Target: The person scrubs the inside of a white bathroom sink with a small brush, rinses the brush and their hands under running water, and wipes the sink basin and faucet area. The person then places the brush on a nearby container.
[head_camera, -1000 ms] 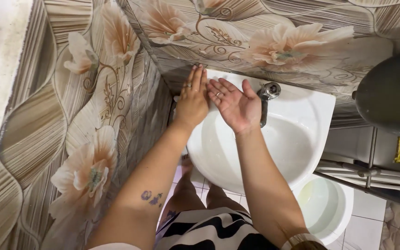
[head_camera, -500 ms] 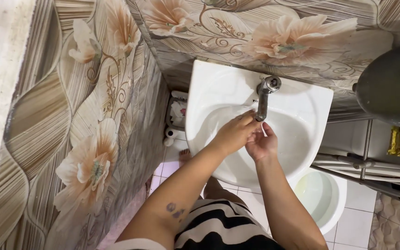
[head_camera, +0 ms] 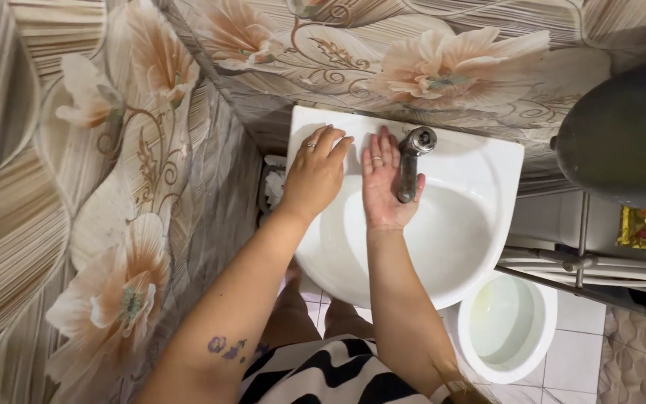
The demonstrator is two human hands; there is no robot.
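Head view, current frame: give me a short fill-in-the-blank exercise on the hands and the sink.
1. Both hands lie on the rim of the white ____.
2. The right hand lies flat, palm ____, just beside the metal tap.
3. A ____ shows on a finger of the left hand.
4. On the floor below stands a white ____ holding water.

Missing words: sink; down; ring; bucket

White ceramic sink [head_camera: 480, 161] — wall-mounted in a tiled corner, rounded basin, flat back ledge. Chrome faucet [head_camera: 410, 161] stands at the centre of the ledge, spout angled down over the basin. Left hand [head_camera: 315, 176] rests palm-down on the ledge's left part; right hand [head_camera: 385, 187] lies flat, fingers spread, just beside the spout — touching it.
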